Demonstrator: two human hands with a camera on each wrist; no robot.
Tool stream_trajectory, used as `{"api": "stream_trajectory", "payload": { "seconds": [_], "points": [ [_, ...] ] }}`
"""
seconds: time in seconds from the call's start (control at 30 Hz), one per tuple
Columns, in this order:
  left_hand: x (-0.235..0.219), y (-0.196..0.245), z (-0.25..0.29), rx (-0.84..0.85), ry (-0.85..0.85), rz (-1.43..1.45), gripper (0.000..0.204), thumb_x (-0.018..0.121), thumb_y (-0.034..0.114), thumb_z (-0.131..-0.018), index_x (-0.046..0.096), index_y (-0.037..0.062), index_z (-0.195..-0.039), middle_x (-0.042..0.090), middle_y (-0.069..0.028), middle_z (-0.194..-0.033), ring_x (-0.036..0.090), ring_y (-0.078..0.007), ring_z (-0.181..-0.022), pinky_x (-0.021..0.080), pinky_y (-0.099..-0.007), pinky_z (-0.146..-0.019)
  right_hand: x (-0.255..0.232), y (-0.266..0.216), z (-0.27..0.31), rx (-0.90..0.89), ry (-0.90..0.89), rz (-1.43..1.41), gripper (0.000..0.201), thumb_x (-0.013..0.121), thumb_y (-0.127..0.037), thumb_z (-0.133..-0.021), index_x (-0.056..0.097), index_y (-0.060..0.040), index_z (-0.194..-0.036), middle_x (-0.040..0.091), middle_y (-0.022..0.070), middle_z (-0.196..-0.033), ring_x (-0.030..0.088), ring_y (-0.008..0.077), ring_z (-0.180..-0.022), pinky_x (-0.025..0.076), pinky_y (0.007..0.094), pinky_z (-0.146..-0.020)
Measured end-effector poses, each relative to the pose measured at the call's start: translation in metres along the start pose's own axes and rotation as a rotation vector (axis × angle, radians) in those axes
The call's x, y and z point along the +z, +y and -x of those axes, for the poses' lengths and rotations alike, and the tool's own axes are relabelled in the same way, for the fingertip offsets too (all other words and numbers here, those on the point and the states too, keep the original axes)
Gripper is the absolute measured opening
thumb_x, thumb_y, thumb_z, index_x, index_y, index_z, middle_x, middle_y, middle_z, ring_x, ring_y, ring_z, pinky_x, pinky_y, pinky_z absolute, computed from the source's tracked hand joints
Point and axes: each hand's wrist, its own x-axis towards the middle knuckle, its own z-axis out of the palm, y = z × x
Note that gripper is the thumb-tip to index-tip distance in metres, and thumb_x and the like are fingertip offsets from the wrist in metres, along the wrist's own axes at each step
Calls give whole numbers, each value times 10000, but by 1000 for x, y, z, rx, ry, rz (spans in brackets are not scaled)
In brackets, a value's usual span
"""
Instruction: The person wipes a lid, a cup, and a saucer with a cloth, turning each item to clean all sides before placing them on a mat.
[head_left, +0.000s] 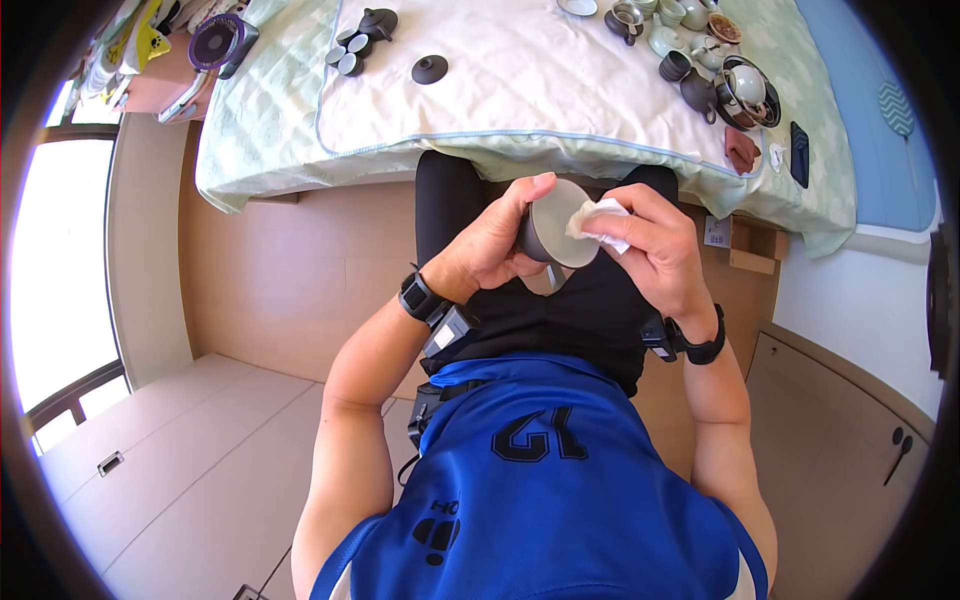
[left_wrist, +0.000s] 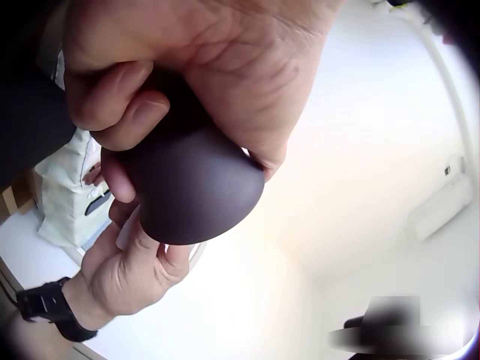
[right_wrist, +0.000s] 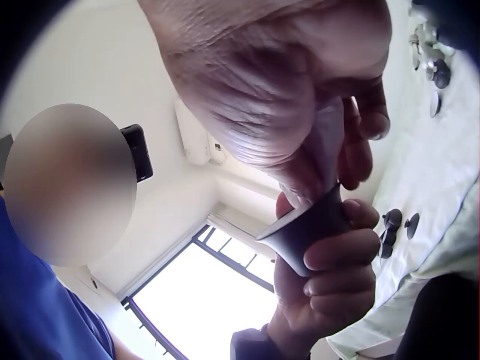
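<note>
A dark cup (head_left: pixel 558 222) with a pale grey-green inside is held over the lap, its mouth tilted up towards the right hand. My left hand (head_left: pixel 487 243) grips it from the side, thumb up by the rim and fingers wrapped round the dark outer wall (left_wrist: pixel 196 187). Between thumb and fingers my right hand (head_left: pixel 662 250) pinches a crumpled white tissue (head_left: pixel 606 220) at the cup's mouth. The right wrist view has the tissue (right_wrist: pixel 324 142) reaching down to the rim, with the right fingertips right over the opening.
Across the quilted bed cover (head_left: pixel 520 100) lie a dark teapot (head_left: pixel 378 23), small cups (head_left: pixel 350 64) and a dark lid (head_left: pixel 430 68). More teaware crowds the right side, near a brown cloth (head_left: pixel 741 150) and a black phone (head_left: pixel 799 155). A purple fan (head_left: pixel 213 42) stands far left.
</note>
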Motion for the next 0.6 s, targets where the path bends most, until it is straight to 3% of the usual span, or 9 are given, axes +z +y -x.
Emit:
{"api": "stream_trajectory", "payload": {
  "seconds": [0.13, 0.23, 0.3, 0.5, 0.6],
  "points": [
    [-2, -1, 0, -3, -24, -145, 505, 550, 590, -1054, 655, 98, -1109, 579, 13, -753, 287, -34, -471, 184, -217, -413, -3, 8, 7, 157, -177, -163, 242, 764, 55, -868, 792, -56, -1081, 694, 85, -886, 656, 222, -756, 507, 311, -677],
    [-2, -1, 0, -42, -19, -142, 506, 550, 588, -1062, 638, 94, -1131, 598, 3, -784, 338, -41, -480, 217, -218, -416, -2, 9, 9, 301, -221, -200, 200, 760, 29, -904, 788, -43, -1088, 690, 92, -853, 666, 194, -756, 508, 299, -691],
    [-1, -2, 1, -69, -2, -109, 515, 549, 590, -1068, 624, 87, -1157, 610, -4, -811, 384, -47, -490, 247, -217, -421, 6, 13, 12, 300, -134, -247, 162, 757, 1, -932, 784, -22, -1090, 708, 90, -861, 674, 162, -776, 514, 284, -708],
    [9, -9, 4, 367, -89, -250, 624, 675, 450, -1056, 469, 29, -1469, 630, -28, -936, 538, -69, -664, 421, -225, -575, 11, 8, 16, 484, 125, -431, 157, 737, -78, -1002, 771, 40, -1101, 768, 61, -954, 672, 79, -865, 531, 247, -764],
    [0, -11, -1, 402, -140, -283, 655, 694, 454, -1047, 470, 30, -1494, 614, -12, -912, 511, -60, -659, 409, -227, -582, 9, -1, 16, 520, 112, -540, 174, 739, -92, -1010, 770, 42, -1115, 776, 50, -977, 672, 70, -877, 535, 242, -765]
  ]
}}
